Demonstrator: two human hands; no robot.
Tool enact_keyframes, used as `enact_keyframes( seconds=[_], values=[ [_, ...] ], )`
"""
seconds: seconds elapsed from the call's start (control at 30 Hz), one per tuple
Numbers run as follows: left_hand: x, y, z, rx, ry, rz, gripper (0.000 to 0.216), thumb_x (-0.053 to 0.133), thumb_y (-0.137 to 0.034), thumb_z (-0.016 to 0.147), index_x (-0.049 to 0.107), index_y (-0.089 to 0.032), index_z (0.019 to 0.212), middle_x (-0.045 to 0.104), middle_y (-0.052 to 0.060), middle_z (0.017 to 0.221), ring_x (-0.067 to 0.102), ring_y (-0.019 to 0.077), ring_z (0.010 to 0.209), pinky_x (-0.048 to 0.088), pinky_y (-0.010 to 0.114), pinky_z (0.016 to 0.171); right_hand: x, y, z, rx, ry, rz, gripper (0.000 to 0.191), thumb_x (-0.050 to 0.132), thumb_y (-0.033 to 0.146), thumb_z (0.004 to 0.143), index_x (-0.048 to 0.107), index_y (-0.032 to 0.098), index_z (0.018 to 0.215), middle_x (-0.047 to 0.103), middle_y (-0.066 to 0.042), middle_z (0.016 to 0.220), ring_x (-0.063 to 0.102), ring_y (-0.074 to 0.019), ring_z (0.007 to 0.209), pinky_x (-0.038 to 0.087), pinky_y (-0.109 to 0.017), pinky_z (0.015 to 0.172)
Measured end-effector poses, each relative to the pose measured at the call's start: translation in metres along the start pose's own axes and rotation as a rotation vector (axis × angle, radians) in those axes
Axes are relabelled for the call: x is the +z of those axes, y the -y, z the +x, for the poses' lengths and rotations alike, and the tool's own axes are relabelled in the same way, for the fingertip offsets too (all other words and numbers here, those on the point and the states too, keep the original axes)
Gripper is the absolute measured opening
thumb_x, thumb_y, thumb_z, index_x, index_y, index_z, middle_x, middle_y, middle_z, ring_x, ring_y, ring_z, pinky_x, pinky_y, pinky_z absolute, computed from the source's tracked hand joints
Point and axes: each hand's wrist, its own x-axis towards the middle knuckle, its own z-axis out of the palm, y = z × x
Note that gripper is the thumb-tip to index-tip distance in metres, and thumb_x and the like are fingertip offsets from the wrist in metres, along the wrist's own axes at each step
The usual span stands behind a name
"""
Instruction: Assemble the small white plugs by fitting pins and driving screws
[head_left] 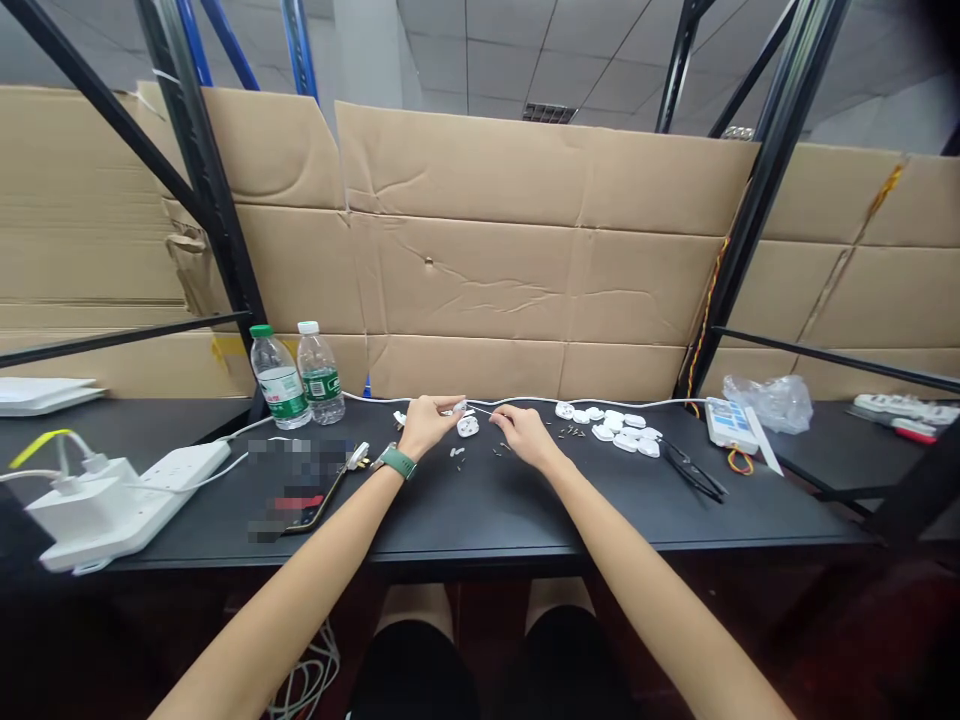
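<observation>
My left hand (424, 426), a green watch band on its wrist, pinches a small white plastic part (460, 406) above the black table (480, 510). From the right, my right hand (525, 436) pinches a thin metal rod (482, 410) whose tip points at that part; whether they touch is too small to tell. Just below, between the hands, lies a round white plastic piece (468, 427). Small metal bits (501, 450) and tiny pale pieces (457, 453) are scattered nearby. Several white plastic covers (626, 441) lie beyond my right hand, beside more small metal pieces (572, 432).
A black long-handled tool (694, 473) and a white box with wires (731, 427) lie to the right. On the left are a phone (319, 505), two water bottles (280, 385) and a white power strip (161, 490). A cardboard wall (480, 270) stands behind.
</observation>
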Motion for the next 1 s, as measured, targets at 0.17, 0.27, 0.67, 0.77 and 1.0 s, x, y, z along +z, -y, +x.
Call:
enact_keyframes(
  seconds=[0.17,0.27,0.67,0.77,1.0],
  values=[
    [0.000,0.002,0.001,0.024,-0.011,-0.051,0.046,0.077,-0.037,0.077,0.076,-0.016,0.117,0.076,0.010,0.111,0.073,0.0294,0.104,0.060,0.037,0.089,0.002,0.002,0.000,0.404,0.152,0.612,0.036,0.048,0.053,0.092,0.063,0.020,0.091,0.027,0.010,0.048,0.019,-0.0082,0.038,0.024,-0.021,0.040],
    [0.003,0.006,0.003,0.062,0.000,-0.017,0.043,0.075,-0.037,0.079,0.077,-0.016,0.116,0.076,0.011,0.112,0.074,0.0301,0.103,0.060,0.039,0.090,-0.001,0.001,0.000,0.506,0.246,0.731,0.036,0.047,0.054,0.092,0.060,0.021,0.091,0.020,0.012,0.050,0.011,-0.0077,0.040,0.017,-0.021,0.039],
    [-0.024,0.021,0.007,-0.017,0.138,0.339,0.019,0.076,-0.023,0.070,0.083,-0.023,0.088,0.080,0.009,0.097,0.073,0.0313,0.100,0.052,0.037,0.098,-0.012,-0.043,-0.001,0.266,0.051,-0.390,0.011,0.065,0.015,0.080,0.075,0.021,0.080,0.071,-0.008,0.088,0.064,-0.0207,0.082,0.045,-0.029,0.074],
    [-0.025,0.025,0.007,0.007,0.192,0.443,0.024,0.070,-0.022,0.075,0.083,-0.024,0.096,0.078,0.009,0.108,0.071,0.0303,0.104,0.049,0.036,0.100,-0.008,-0.043,-0.002,0.307,0.112,-0.446,0.010,0.067,0.016,0.082,0.075,0.021,0.078,0.073,-0.007,0.084,0.065,-0.0203,0.082,0.045,-0.028,0.074],
    [-0.017,0.021,0.008,0.056,0.157,0.228,0.026,0.059,-0.034,0.088,0.078,-0.021,0.100,0.076,0.010,0.111,0.065,0.0274,0.112,0.046,0.037,0.100,-0.002,-0.034,-0.002,0.178,0.083,-0.317,0.013,0.060,0.019,0.088,0.073,0.021,0.090,0.069,-0.005,0.087,0.063,-0.0183,0.085,0.046,-0.028,0.080]
  ],
)
